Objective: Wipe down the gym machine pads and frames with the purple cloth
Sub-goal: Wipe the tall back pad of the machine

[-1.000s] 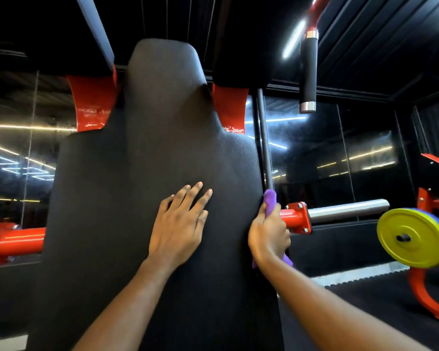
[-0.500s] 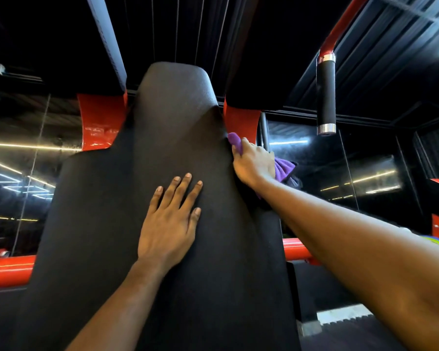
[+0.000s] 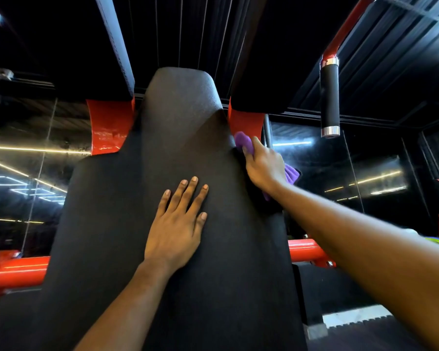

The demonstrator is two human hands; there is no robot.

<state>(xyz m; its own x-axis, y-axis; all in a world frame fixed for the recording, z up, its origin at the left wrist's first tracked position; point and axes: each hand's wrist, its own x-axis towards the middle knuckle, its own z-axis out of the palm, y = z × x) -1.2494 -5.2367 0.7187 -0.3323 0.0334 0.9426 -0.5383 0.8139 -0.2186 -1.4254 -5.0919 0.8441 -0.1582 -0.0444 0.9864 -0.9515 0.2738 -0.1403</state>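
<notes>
A tall black back pad (image 3: 178, 127) of the gym machine fills the middle of the head view. My left hand (image 3: 176, 224) lies flat on the pad's centre, fingers straight and spread. My right hand (image 3: 262, 164) grips the purple cloth (image 3: 244, 143) against the pad's upper right edge, just below a red frame bracket (image 3: 246, 122). Part of the cloth hangs out behind my wrist. A matching red bracket (image 3: 109, 125) sits at the pad's upper left.
A black-gripped handle (image 3: 329, 97) hangs from a red bar at upper right. Red frame tubes (image 3: 307, 252) run behind the pad on both sides. Mirrored walls with light strips lie behind. A pale floor strip (image 3: 352, 317) shows at lower right.
My right hand has slid the cloth up the pad's right edge from mid height to the shoulder near the red bracket. The camera has tilted upward. My left hand stays flat on the pad.
</notes>
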